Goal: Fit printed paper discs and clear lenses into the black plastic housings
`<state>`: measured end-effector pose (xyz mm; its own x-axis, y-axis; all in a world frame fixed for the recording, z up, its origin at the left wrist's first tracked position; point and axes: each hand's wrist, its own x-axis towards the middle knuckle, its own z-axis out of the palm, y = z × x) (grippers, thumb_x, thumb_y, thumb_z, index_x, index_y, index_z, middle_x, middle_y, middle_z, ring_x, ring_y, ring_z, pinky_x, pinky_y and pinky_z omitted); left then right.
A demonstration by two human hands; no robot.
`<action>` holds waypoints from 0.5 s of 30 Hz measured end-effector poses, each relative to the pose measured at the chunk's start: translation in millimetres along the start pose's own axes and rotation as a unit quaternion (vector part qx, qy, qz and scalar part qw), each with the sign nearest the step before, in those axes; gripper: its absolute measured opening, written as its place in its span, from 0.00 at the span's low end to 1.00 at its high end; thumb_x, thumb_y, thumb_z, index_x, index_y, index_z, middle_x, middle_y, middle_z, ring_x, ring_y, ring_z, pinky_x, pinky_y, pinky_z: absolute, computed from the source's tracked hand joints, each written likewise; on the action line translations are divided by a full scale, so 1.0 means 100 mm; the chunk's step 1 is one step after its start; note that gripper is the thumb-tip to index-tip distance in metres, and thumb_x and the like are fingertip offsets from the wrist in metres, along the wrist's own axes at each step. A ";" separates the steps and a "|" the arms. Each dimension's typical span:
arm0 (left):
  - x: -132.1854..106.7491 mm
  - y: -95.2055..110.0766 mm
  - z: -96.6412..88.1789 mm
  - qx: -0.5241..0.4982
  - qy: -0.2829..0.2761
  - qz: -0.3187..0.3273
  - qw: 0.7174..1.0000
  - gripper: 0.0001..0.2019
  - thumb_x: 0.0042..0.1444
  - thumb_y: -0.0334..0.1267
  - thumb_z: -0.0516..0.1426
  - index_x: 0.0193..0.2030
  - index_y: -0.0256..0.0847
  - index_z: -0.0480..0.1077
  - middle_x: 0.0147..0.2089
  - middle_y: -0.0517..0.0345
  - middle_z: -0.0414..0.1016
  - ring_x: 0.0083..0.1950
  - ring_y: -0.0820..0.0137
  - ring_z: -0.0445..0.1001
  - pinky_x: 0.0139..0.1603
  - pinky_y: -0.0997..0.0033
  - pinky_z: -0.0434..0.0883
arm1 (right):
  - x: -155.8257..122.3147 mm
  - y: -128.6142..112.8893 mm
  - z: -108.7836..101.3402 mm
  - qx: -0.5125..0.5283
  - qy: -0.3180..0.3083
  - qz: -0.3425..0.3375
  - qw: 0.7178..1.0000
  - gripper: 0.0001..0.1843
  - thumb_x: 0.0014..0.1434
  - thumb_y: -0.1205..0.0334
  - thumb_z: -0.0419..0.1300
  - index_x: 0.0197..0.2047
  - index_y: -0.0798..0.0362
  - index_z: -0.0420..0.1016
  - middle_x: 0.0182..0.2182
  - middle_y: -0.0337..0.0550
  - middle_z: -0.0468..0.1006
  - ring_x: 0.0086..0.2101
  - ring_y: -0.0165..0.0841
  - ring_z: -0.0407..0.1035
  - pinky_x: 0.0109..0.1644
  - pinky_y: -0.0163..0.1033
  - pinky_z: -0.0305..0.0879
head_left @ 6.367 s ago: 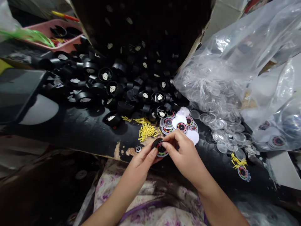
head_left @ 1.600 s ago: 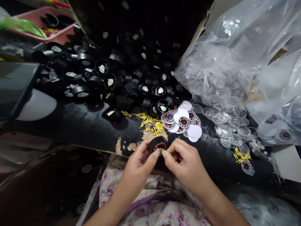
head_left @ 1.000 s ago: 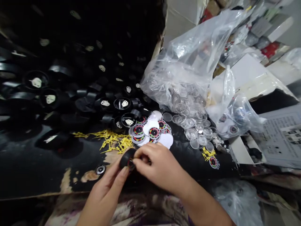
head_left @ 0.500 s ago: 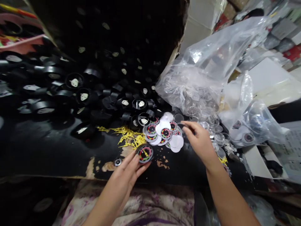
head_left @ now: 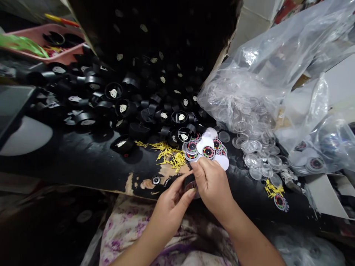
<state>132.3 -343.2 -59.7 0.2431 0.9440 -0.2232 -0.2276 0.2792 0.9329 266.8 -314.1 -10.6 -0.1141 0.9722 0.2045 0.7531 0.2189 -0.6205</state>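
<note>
Though half-hidden, ring [head_left: 190, 182] between left hand [head_left: 172, 202], right hand [head_left: 214, 185].

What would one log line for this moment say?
left hand: holds black case | right hand: grips it too | nearby: yellow pins, printed discs, clear lenses

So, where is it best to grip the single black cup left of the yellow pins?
Take the black cup by its round outer wall, from above, thumb and finger opposite. It lies open side up, apart from the pile, bare table nearest you. Left hand and right hand hold a small case.
</note>
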 end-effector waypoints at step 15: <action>-0.73 0.12 -1.44 0.384 0.406 0.019 0.829 0.25 0.52 0.55 0.61 0.57 0.56 0.71 0.67 0.69 0.65 0.69 0.48 0.59 0.71 0.47 0.52 | 0.04 -0.04 0.05 0.148 -0.123 0.012 0.981 0.10 0.68 0.59 0.53 0.36 0.51 0.72 0.33 0.38 0.76 0.35 0.32 0.68 0.41 0.38 0.59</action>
<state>-24.4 -383.2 -73.0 -0.5358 0.8442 -0.0156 0.5225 0.3461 0.7792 259.8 -311.0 -11.2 -0.2799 0.9598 0.0207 0.5402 0.1753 -0.8231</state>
